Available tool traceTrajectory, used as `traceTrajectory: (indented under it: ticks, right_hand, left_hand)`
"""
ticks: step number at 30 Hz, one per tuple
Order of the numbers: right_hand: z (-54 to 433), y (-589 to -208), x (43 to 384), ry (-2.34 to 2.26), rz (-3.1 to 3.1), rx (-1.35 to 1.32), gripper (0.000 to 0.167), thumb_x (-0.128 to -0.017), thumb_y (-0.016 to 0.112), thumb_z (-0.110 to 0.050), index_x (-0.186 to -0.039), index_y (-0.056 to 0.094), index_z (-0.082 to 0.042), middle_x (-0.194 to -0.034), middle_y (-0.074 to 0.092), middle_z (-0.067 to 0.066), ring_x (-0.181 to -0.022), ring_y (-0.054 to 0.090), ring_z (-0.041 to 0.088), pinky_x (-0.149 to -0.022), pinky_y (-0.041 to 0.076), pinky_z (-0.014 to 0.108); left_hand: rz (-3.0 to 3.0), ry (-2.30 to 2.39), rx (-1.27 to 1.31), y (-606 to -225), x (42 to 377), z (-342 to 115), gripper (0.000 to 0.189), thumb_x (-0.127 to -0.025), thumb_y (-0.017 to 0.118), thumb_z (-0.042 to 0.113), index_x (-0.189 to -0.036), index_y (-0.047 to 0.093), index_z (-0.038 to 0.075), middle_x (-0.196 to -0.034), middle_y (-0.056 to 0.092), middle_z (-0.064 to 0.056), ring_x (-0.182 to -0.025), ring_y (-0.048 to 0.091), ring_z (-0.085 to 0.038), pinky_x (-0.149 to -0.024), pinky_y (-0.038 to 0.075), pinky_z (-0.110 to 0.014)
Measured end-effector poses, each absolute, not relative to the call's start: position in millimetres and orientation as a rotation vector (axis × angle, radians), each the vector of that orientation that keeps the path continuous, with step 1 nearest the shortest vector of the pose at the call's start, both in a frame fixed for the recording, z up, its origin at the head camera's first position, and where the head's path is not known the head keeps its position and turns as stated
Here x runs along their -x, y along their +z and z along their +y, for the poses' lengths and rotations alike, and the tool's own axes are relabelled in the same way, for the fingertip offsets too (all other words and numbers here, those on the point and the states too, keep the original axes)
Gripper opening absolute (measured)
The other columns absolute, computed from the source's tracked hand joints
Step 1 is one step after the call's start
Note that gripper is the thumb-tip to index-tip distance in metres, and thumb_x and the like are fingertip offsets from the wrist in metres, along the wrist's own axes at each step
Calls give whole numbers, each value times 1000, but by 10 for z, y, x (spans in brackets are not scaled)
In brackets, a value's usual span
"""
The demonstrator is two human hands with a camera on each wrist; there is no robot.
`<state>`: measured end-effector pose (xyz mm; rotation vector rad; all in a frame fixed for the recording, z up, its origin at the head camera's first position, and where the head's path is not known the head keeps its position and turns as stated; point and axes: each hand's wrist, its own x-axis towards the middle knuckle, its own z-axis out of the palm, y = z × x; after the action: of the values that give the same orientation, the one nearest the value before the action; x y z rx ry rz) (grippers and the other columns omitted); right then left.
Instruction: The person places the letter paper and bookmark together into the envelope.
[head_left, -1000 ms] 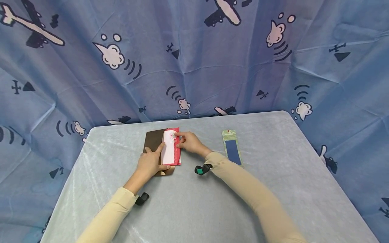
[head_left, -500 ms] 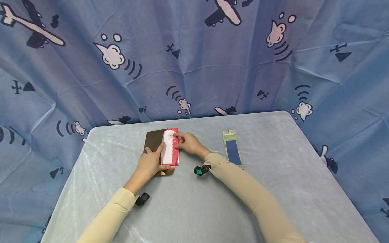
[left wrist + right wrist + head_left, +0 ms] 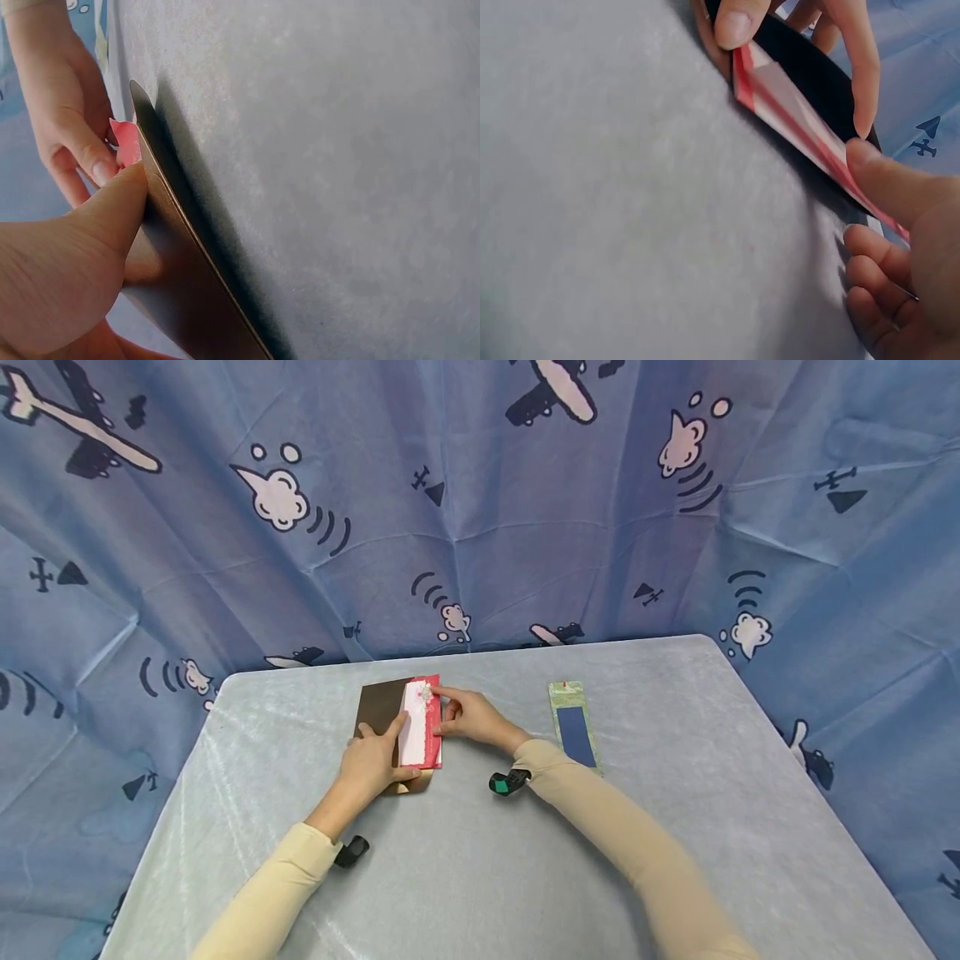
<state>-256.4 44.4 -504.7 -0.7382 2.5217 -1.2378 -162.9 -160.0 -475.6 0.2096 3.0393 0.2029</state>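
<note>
A dark brown, stiff paper folder (image 3: 381,703) lies on the table, with a pink-and-white floral card (image 3: 414,739) over its right part. My left hand (image 3: 366,760) rests on the folder with spread fingers, its index finger at the card's left edge and its thumb near the bottom edge. My right hand (image 3: 474,717) holds the card's right edge, thumb below the index finger. In the right wrist view the card (image 3: 787,105) stands slightly bowed beside the folder's dark face (image 3: 810,71), and the right hand's other fingers curl beneath. Whether the card is inside the folder cannot be told.
A green card with a dark blue panel (image 3: 575,735) lies to the right, by the right forearm. The grey cloth-covered table (image 3: 465,877) ends at a blue patterned curtain (image 3: 480,527). Each wrist wears a black strap (image 3: 510,782).
The pink-and-white card has shifted slightly left over the folder. My right hand moved a little left with it, then slightly back right along its edge. My left hand has stayed put.
</note>
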Motion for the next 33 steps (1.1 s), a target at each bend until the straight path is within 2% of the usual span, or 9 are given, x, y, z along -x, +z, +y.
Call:
traceTrajectory:
  ticks: [5,11,24,33]
  right_hand:
    - [495,-5082,2574,-1167,2557,805,93,-75,87,-29,-153,38,-13,-88,60,8,-73,49,11,-66,42,20]
    - [532,-5098,2570,-1024,2591,899,105,-72,88,-39,-156,30,-13,-93,56,6,-80,48,14,-73,40,24]
    - [498,-5135,2554,-869,2707,947,113,-69,89,-44,-157,27,-10,-91,52,4,-80,42,13,-73,35,24]
    - [446,-5104,2594,-792,2709,973,116,-68,88,-48,-157,26,-7,-88,52,3,-79,44,13,-73,36,26]
  left_hand:
    - [3034,215,-207,-4755,1635,-1609,105,-70,83,57,-155,34,18,-129,48,-50,-94,64,-59,-75,56,-56]
    - [3022,210,-212,-4757,1628,-1610,106,-71,81,60,-155,33,18,-131,46,-50,-99,62,-61,-78,56,-57]
    - [3022,231,-222,-4763,1631,-1608,106,-71,82,58,-156,32,18,-131,45,-51,-97,63,-61,-77,56,-58]
    - [3017,223,-207,-4723,1610,-1600,106,-71,82,59,-156,33,18,-130,46,-51,-99,62,-62,-77,56,-58]
